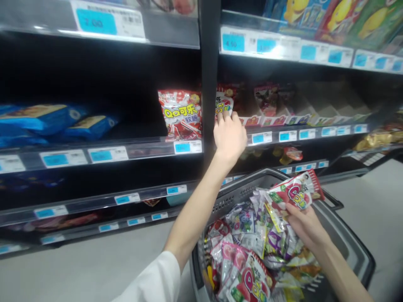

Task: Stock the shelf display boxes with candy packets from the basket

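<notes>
My left hand (231, 136) reaches to the shelf, its fingers curled onto the front of a red and white gummy candy bag (224, 100). The thumb is hidden. Over the shopping basket (359, 247), my right hand (307, 224) grips another red and white gummy candy bag (292, 191), thumb across its front. Beneath it, the grey basket holds many candy packets, among them a pink and white gummy bag (252, 283) at the near side and purple packets (242, 220).
Left of the dark shelf post (209, 79) stands a red cola gummy bag (181, 115). Blue packages (37, 119) lie further left. Display boxes (273, 119) line the shelf to the right. Price tags (187, 147) run along the shelf edges. Colourful packs (315, 16) fill the upper right shelf.
</notes>
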A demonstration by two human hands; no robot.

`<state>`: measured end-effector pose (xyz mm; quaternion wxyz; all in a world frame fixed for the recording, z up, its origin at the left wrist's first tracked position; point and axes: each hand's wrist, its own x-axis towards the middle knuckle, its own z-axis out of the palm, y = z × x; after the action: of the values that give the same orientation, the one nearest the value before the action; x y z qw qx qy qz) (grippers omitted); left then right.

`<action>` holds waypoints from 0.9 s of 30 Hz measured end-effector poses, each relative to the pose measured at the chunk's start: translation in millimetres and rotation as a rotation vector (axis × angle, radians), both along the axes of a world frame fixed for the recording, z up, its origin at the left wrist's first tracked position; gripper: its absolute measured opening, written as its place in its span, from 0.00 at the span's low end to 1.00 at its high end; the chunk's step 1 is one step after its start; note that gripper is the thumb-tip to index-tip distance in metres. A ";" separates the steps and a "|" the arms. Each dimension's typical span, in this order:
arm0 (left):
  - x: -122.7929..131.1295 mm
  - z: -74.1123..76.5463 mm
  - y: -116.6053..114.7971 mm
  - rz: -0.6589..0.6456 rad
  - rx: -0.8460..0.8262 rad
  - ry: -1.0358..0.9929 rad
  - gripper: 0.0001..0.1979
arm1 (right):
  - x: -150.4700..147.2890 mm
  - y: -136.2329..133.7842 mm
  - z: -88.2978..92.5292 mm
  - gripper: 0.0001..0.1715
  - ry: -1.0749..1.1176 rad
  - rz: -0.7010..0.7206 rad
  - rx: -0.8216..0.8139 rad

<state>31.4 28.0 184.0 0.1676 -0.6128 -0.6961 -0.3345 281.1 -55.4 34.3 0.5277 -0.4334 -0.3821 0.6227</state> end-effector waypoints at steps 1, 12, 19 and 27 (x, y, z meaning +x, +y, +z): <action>1.2 -1.3 2.2 0.014 0.018 -0.017 0.22 | 0.7 -0.5 -0.1 0.24 0.011 -0.007 0.004; -0.4 -3.3 17.4 -0.047 0.049 -0.277 0.20 | -5.3 4.0 -1.9 0.20 -0.090 -0.042 0.096; 4.1 -1.2 19.4 -0.112 0.042 -0.466 0.19 | -57.5 63.2 95.9 0.24 -0.254 -0.099 0.386; 4.0 -9.0 28.3 -0.147 0.073 -0.406 0.21 | -161.7 141.9 197.9 0.26 -0.499 0.095 0.709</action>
<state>35.4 56.3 175.0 0.0211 -0.5755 -0.6564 -0.4874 119.4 86.5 232.2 0.5062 -0.3447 -0.7075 0.3529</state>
